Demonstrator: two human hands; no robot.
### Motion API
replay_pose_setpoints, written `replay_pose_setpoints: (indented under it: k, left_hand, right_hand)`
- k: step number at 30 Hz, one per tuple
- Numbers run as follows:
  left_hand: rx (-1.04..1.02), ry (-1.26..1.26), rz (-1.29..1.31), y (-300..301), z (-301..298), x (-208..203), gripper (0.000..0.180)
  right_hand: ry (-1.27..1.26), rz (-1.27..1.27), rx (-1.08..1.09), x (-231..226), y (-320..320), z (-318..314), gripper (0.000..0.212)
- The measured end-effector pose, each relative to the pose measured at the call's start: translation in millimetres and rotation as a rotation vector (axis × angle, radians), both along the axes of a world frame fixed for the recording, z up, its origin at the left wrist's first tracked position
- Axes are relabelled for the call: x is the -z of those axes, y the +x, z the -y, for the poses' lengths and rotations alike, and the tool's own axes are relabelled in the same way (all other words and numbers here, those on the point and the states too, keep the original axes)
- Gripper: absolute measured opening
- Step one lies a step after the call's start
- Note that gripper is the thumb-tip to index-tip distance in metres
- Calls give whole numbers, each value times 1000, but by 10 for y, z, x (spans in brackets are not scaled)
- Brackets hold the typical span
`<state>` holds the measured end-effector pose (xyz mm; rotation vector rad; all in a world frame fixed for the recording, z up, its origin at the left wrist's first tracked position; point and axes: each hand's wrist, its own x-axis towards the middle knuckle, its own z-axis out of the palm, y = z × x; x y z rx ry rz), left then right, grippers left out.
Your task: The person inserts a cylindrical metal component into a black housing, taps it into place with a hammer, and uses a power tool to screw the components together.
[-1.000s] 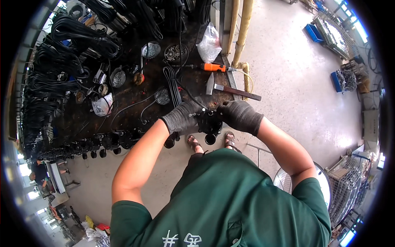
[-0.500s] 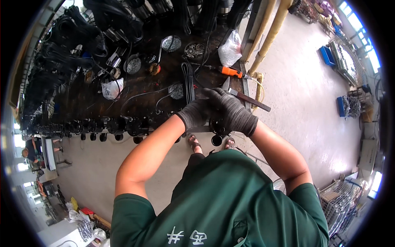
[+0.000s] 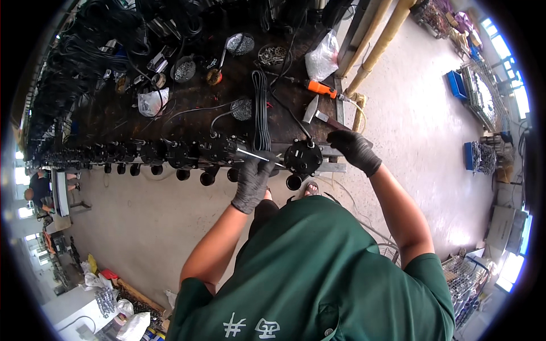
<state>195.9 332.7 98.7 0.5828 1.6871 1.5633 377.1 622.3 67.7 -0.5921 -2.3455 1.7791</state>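
Note:
My left hand [image 3: 252, 183], in a black glove, is closed around a thin metal rod [image 3: 254, 156]. The rod slants toward a round black motor-like housing [image 3: 303, 157] at the table's front edge, and a black cable rises from this housing. To the right, my gloved right hand [image 3: 354, 150] is curled over the handle of a hammer [image 3: 322, 116]; it covers the handle's far end. The hammer's metal head rests on the dark table. Just left of the left hand stands another black housing [image 3: 219, 149], one of a row.
An orange power tool [image 3: 322, 88] lies behind the hammer, beside a white plastic bag [image 3: 322, 58]. Bowls of small metal parts [image 3: 241, 109] and a bundle of black cable [image 3: 260, 108] sit on the table [image 3: 196, 126]. Yellowish pipes [image 3: 380, 48] stand at its right edge.
My hands were together over the front housing and have moved apart. The left went left and now shows the rod; the right went right onto the hammer handle. The front housing has come into sight.

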Motion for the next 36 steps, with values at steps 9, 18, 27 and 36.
replay_pose_setpoints:
  k: [9, 18, 27, 36]
  left_hand:
    - [-68, -243, -728, 307, -206, 19, 13]
    - [-14, -317, -667, 402, -226, 366, 23]
    - [-122, -483, -706, 548, -339, 1357, 29]
    - [-245, -533, -723, 686, -369, 1526, 32]
  right_hand:
    - [209, 33, -181, 322, -103, 152, 24]
    - [534, -258, -342, 584, -255, 9, 13]
    - [531, -276, -393, 621, -355, -5, 17]
    - [483, -315, -314, 507, -236, 8, 22]
